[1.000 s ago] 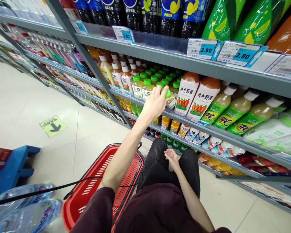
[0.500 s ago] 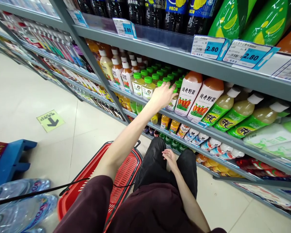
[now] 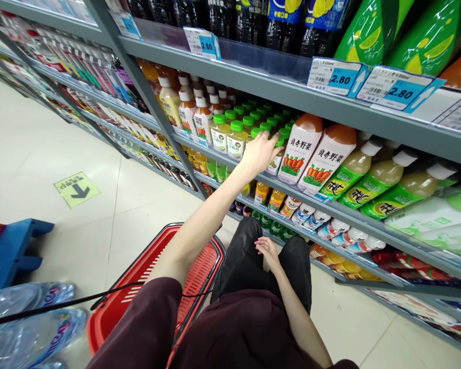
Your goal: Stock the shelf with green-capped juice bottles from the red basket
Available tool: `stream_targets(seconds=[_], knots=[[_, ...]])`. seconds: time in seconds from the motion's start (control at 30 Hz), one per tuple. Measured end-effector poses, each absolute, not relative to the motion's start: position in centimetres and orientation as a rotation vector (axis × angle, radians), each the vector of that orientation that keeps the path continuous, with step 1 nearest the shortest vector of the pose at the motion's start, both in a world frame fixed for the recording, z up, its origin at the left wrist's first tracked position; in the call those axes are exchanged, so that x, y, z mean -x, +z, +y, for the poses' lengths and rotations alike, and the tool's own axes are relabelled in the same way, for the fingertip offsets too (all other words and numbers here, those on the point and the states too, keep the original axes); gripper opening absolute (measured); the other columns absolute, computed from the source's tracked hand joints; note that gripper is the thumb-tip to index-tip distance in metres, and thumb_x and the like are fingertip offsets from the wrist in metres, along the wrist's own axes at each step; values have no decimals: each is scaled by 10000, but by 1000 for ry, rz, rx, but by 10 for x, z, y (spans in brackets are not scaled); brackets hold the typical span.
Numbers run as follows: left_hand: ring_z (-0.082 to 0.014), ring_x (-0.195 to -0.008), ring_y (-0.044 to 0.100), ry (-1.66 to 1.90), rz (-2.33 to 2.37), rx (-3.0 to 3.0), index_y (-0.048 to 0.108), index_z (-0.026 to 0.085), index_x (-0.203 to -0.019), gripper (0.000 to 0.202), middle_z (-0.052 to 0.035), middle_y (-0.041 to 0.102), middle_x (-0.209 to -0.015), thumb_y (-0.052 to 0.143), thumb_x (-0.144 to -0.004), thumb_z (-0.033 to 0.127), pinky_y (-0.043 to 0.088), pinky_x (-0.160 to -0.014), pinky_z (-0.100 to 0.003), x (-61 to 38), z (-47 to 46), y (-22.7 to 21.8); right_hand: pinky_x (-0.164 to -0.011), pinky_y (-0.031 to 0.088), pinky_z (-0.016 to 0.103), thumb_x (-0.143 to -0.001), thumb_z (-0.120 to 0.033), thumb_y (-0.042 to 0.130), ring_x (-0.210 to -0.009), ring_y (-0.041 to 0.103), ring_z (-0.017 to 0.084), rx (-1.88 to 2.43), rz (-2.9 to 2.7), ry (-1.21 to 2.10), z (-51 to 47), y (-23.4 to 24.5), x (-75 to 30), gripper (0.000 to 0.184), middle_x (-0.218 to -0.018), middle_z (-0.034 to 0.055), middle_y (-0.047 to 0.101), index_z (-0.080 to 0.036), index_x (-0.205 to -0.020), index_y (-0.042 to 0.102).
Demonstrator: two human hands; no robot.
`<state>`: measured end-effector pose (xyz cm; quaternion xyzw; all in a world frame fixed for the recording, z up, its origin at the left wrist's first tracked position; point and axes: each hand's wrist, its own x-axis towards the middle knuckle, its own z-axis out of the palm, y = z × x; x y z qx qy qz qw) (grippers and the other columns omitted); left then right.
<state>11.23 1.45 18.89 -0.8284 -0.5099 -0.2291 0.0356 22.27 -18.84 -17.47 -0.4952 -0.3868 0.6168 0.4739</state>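
My left hand (image 3: pixel 260 152) reaches to the middle shelf, palm down, fingers apart over the green-capped juice bottles. Its fingertips are at the caps, and a front bottle is partly hidden beneath it. Left of the hand stands a small juice bottle (image 3: pixel 236 141) with pale yellow contents and a white label. Just right of it is a large carrot-juice bottle (image 3: pixel 295 154) with an orange top. My right hand (image 3: pixel 267 248) hovers or rests at my lap, between the knees, fingers loosely bent and apart, with nothing in it.
A red shopping basket (image 3: pixel 138 266) sits on the floor to my left. Beyond it are large water bottles (image 3: pixel 42 328) and a blue pallet (image 3: pixel 17 251). Above my left hand runs a shelf edge (image 3: pixel 246 69) with price tags. Lower shelves hold small drinks (image 3: pixel 276 200).
The view has shifted slightly. My left hand stays over the green caps, and my right hand stays at my lap.
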Motion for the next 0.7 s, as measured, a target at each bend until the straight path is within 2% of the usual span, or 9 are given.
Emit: stream_targets(seconds=[0.17, 0.33, 0.7], knots=[[-337, -1236, 592, -798, -1521, 2579, 425, 143, -1530, 623, -188, 603, -1302, 579, -1000, 433, 531, -982, -421, -94, 9, 173, -640, 561, 304, -738, -475, 824, -823, 714, 215, 1207, -967, 1525, -189, -176, -222, 399, -992, 66, 774, -244, -1024, 668], [-314, -1235, 615, -898, -1482, 2588, 387, 177, -1532, 687, -158, 599, -1363, 698, -933, 307, 527, -990, -402, -82, 10, 155, -634, 564, 308, -719, -485, 835, -797, 704, 212, 1212, -989, 1523, -191, -175, -220, 418, -974, 61, 775, -246, -1019, 671], [-262, -1241, 638, -1239, -1536, 2532, 497, 173, -1392, 562, -127, 635, -1385, 745, -897, 272, 534, -991, -356, -86, 12, 137, -628, 541, 310, -707, -471, 838, -769, 682, 206, 1233, -1023, 1514, -191, -181, -217, 416, -952, 56, 767, -249, -1015, 667]])
